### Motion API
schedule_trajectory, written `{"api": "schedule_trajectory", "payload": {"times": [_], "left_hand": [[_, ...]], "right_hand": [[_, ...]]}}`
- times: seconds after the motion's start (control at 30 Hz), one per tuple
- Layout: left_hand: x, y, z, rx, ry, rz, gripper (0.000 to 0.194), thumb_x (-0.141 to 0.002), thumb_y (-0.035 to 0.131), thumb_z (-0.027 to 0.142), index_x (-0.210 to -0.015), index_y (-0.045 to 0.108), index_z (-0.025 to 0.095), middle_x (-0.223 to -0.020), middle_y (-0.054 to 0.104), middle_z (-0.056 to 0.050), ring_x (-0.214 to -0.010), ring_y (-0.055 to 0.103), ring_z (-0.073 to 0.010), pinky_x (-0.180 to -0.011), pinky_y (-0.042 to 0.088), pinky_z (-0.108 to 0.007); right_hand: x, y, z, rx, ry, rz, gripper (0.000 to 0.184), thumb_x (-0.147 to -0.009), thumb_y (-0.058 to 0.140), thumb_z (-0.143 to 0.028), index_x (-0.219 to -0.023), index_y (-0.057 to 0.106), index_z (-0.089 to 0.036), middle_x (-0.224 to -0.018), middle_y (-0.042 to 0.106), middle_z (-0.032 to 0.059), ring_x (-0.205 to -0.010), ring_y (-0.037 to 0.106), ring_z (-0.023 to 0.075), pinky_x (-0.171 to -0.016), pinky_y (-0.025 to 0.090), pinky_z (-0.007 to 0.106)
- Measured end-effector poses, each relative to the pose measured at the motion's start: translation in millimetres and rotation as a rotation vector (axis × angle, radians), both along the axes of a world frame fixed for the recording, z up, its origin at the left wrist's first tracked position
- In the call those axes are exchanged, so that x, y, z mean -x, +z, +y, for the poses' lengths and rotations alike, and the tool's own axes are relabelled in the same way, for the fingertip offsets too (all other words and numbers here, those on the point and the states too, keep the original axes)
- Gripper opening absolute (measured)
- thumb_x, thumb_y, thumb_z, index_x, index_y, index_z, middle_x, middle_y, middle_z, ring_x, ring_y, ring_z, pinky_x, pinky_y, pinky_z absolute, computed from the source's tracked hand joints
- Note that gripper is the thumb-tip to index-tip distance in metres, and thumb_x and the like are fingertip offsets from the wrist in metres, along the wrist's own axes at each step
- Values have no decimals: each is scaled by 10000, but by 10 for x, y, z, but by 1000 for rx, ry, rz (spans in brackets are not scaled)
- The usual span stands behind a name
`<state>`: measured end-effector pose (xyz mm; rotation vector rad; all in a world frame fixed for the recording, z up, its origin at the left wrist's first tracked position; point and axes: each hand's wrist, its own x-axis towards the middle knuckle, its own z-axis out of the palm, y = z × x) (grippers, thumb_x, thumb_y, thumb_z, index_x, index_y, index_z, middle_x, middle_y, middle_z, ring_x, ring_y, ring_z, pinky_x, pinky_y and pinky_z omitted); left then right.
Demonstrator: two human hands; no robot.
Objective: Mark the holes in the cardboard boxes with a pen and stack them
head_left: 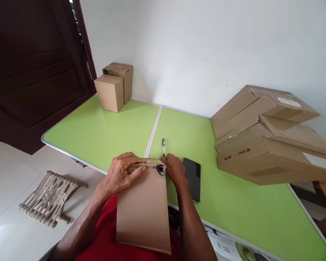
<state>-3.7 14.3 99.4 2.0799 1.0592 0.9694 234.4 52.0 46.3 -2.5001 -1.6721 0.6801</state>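
Note:
A brown cardboard box (143, 210) rests tilted against my red shirt at the table's near edge. My left hand (125, 168) grips its upper left edge, thumb laid over the face and fingers behind. Curled at the box's upper right corner is my right hand (175, 168), its thumb at the edge; its other fingertips are hidden. Beside that thumb, the corner has a dark, ragged patch (160, 169), which looks torn or scribbled. Just beyond my right hand, a slim pen-like tool (163, 146) with a dark end points away; its near end is hidden.
A black phone (192, 179) lies right of my right hand on the green table (97, 130). Two small boxes (110, 92) stand at the back left. Several larger boxes (260, 145) are piled at the right. A woven stool (51, 197) is on the floor, left.

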Motion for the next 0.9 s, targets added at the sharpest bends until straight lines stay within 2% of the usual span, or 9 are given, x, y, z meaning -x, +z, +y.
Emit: {"api": "schedule_trajectory", "payload": {"times": [0.1, 0.2, 0.27, 0.33, 0.43, 0.53, 0.67, 0.77, 0.9], "left_hand": [[-2, 6, 11, 13, 11, 4, 243, -1011, 678, 279, -1163, 855, 210, -1030, 831, -75, -940, 779, -209, -859, 574, -305], [3, 15, 4, 34, 22, 10, 246, -1012, 680, 288, -1167, 856, 214, -1015, 822, -67, -921, 776, -196, -834, 567, -291], [11, 13, -5, 33, 16, 10, 248, -1013, 678, 280, -1176, 854, 219, -1026, 818, -65, -928, 773, -192, -834, 565, -288], [19, 2, -7, 30, 8, 11, 248, -1015, 674, 268, -1184, 851, 228, -1031, 817, -60, -931, 769, -189, -837, 563, -287], [23, -22, 8, 21, 5, 14, 241, -1014, 678, 270, -1180, 848, 230, -1028, 818, -59, -923, 769, -190, -829, 562, -288], [14, -33, 30, 13, 11, 22, 225, -1006, 681, 265, -1148, 850, 219, -1016, 819, -62, -908, 771, -192, -815, 561, -289], [11, -22, 28, 9, 13, 25, 206, -1007, 675, 271, -1099, 852, 221, -995, 818, -57, -882, 769, -187, -785, 558, -279], [15, -16, 13, 11, 12, 18, 211, -1012, 670, 276, -1110, 850, 226, -1009, 818, -59, -903, 772, -191, -803, 564, -283], [11, -20, 15, 14, 16, 19, 219, -1012, 676, 279, -1137, 849, 227, -1018, 817, -61, -910, 774, -193, -811, 567, -289]], "right_hand": [[-6, -27, 6, 34, -17, -22, 294, -1095, 623, -442, -1070, 725, -167, -1094, 756, 68, -1006, 727, 226, -921, 594, 432], [-8, 27, -57, 16, -21, -36, 312, -1114, 572, -424, -1047, 725, -161, -1076, 767, 98, -1024, 733, 254, -879, 568, 400], [-19, 89, -173, -30, -31, -53, 342, -1126, 528, -449, -1084, 713, -164, -1085, 768, 122, -1040, 733, 277, -841, 536, 371], [-71, 148, -346, -93, -80, -98, 378, -1131, 503, -482, -1207, 675, -153, -1206, 741, 160, -1147, 701, 303, -875, 516, 366], [-232, 184, -654, -137, -241, -208, 543, -1106, 537, -503, -1399, 557, -47, -1438, 596, 282, -1374, 552, 408, -1013, 489, 453], [-391, 137, -922, -76, -370, -252, 749, -1057, 578, -590, -1392, 541, 79, -1410, 554, 384, -1384, 499, 529, -1014, 491, 595], [-412, 31, -1075, -27, -380, -229, 854, -1015, 579, -696, -1351, 591, 89, -1354, 581, 377, -1358, 529, 514, -986, 526, 564], [-338, 0, -1031, -24, -355, -206, 839, -1001, 603, -705, -1348, 605, 59, -1353, 596, 343, -1357, 545, 483, -979, 541, 518], [-330, 39, -898, -20, -361, -182, 817, -1048, 544, -667, -1388, 554, 75, -1374, 589, 333, -1363, 559, 474, -978, 558, 525]]}}
